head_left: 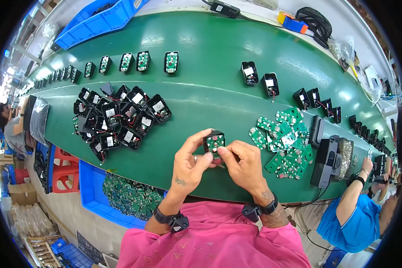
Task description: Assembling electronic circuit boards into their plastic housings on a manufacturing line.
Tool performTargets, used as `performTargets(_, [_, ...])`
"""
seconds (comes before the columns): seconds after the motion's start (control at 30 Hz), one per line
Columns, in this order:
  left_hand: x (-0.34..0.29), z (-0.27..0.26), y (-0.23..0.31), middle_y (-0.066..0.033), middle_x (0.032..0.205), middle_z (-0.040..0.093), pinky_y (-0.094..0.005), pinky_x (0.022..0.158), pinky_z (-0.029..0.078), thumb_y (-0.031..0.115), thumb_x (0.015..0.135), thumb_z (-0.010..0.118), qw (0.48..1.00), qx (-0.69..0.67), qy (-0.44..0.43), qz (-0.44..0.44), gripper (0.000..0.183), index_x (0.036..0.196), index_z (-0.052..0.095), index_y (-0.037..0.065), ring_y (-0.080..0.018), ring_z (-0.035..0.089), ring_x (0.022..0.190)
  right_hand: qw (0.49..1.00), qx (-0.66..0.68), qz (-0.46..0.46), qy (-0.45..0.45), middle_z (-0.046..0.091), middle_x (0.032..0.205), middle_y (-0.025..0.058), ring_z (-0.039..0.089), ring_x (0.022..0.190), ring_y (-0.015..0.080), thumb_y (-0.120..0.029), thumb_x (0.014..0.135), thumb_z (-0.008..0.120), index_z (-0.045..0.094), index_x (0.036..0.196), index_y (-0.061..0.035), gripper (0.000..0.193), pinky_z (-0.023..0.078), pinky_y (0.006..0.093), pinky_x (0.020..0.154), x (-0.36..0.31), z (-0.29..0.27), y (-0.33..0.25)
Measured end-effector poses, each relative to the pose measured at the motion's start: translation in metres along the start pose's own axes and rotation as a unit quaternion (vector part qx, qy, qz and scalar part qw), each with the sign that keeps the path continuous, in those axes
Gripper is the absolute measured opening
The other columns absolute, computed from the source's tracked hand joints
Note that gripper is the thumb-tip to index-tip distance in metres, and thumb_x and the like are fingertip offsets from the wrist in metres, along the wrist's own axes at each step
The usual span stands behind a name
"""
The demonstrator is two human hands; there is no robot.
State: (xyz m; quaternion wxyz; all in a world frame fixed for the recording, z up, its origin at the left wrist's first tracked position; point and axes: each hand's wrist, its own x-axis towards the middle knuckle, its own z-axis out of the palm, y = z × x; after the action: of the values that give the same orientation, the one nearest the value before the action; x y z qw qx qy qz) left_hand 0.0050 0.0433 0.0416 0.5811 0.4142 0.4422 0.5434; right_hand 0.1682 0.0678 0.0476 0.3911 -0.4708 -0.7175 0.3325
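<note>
Close in front of me, a small black plastic housing (207, 142) with a green circuit board (215, 142) at its open top is held between both hands. My left hand (190, 161) wraps its left side, thumb near the board's lower edge. My right hand (243, 163) pinches at the board's lower right corner with thumb and forefinger. To the right of my hands lies a loose pile of green circuit boards (283, 138). To the left is a heap of black housings (116, 114) with parts and wires inside.
Housings with boards (171, 62) stand in a row along the green table (201, 102). A blue bin (87, 192) of boards sits below the front edge. A black machine (324, 163) stands at right, near a co-worker in blue (355, 219). Another blue crate (94, 24) is at back left.
</note>
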Motion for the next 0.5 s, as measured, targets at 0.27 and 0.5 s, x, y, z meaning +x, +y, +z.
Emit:
performTargets(0.27, [0.001, 0.01, -0.012, -0.0156, 0.112, 0.064, -0.0227, 0.054, 0.061, 0.013, 0.101, 0.056, 0.999, 0.024, 0.044, 0.003, 0.031, 0.129, 0.051, 0.001, -0.0143, 0.067, 0.083, 0.991, 0.081, 0.109, 0.017, 0.061, 0.073, 0.0065, 0.056, 0.057, 0.0132, -0.01, 0.093, 0.066, 0.062, 0.112, 0.0009, 0.023, 0.044, 0.0281, 0.054, -0.001, 0.005, -0.007])
performTargets(0.5, [0.003, 0.018, -0.013, -0.0165, 0.108, 0.065, -0.0218, 0.051, 0.059, 0.013, 0.101, 0.056, 0.999, 0.01, 0.051, 0.003, 0.029, 0.127, 0.049, 0.001, -0.0148, 0.068, 0.074, 0.992, 0.121, 0.034, -0.011, 0.065, 0.091, 0.009, 0.059, 0.073, 0.0116, -0.015, 0.1, 0.055, 0.053, 0.138, -0.005, 0.039, 0.049, 0.0268, 0.065, -0.001, 0.008, 0.004])
